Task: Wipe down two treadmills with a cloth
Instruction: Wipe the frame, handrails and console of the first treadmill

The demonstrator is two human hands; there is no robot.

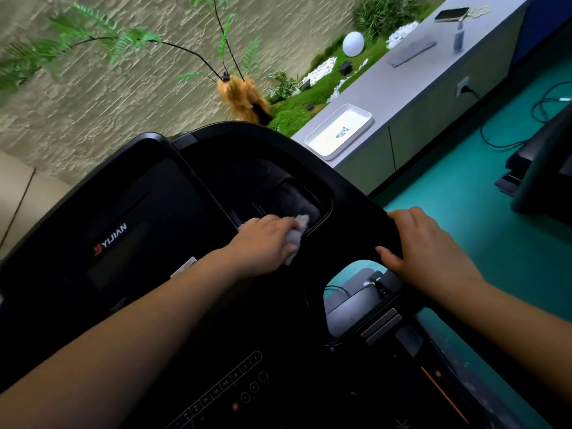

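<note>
A black treadmill console with a YIJIAN logo fills the middle of the head view. My left hand presses a small grey-white cloth against the console, right beside a recessed pocket. My right hand grips the console's curved right rim, fingers wrapped over the edge. A second dark machine stands at the right edge, only partly in view.
A grey ledge runs behind the console with a white tray, a small bottle and a phone. Beyond it lie plants and a white globe lamp. Cables trail on the teal floor.
</note>
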